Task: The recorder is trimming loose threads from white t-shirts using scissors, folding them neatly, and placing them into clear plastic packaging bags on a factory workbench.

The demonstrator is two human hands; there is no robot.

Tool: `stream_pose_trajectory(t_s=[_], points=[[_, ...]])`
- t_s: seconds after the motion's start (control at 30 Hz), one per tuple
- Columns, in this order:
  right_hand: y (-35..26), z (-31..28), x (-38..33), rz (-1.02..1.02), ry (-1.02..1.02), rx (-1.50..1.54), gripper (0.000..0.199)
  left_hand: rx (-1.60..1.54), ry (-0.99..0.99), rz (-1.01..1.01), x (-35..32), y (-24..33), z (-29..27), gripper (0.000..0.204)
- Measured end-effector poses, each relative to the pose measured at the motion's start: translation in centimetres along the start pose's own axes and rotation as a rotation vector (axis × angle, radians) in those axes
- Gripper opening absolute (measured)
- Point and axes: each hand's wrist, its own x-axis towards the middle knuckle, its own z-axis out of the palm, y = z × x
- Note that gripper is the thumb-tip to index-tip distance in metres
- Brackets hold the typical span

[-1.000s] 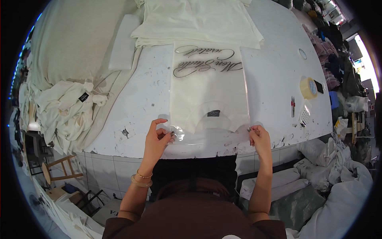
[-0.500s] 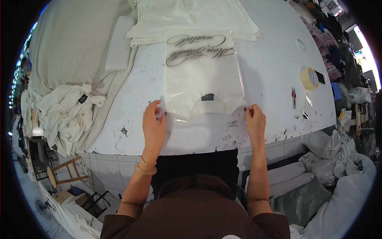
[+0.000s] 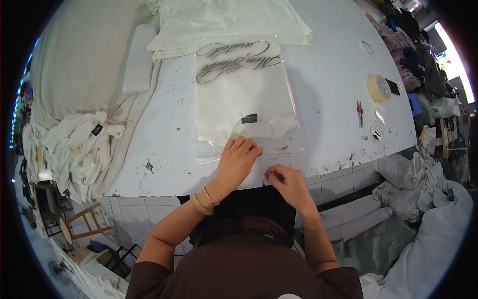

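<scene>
**Bagged tee at the counter edge, flap end under the hands**

Heap of crumpled cream shirts sits at the far left of the frame, spilling off the counter, with a small white folded piece above it toward the upper left. Moving in, the left hand lies flat with fingers spread, pressing on the near end of the clear bag, just below the shirt's neck label. That bag holds a folded cream tee and takes up the centre, its script print at the far end, overlapping a stack of folded shirts at the top. Just right of centre, lower down, the right hand is curled with fingertips pinched together right at the counter edge; looks like it's got the bag's flap or a strip, but honestly can't tell what's in there.

Further right: small snips, a tape roll, then piles of bagged stuff off the edge.

Risk as I see it: the plastic's slick, so if the left hand lets up, the bag could skid and the flap would crease or close crooked. Pulling too hard at the pinch might also drag the whole thing off the edge.
</scene>
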Motion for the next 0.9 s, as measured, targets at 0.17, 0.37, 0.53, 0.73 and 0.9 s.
stream_pose_trajectory(t_s=[0.17,0.37,0.53,0.73,0.9], points=[[3.4,-3.1,1.9,0.163,0.706,-0.183,0.015,-0.075,-0.041,0.007,0.1,1.9,-1.2,0.012],[4.8,-6.2,4.6,0.249,0.367,-0.109,0.018,-0.780,-0.261,-0.351,-0.3,6.5,2.2,0.007],[3.0,-5.4,4.5,0.150,0.058,0.348,0.011,-1.781,-0.375,-1.070,1.1,7.0,4.8,0.024],[1.8,-4.5,4.8,-0.014,0.087,0.520,0.011,-1.910,-0.161,-1.000,2.2,6.9,5.2,0.020],[2.1,-3.5,5.1,0.021,0.103,0.711,0.012,-1.884,0.047,-1.113,1.8,5.8,4.1,0.019]])
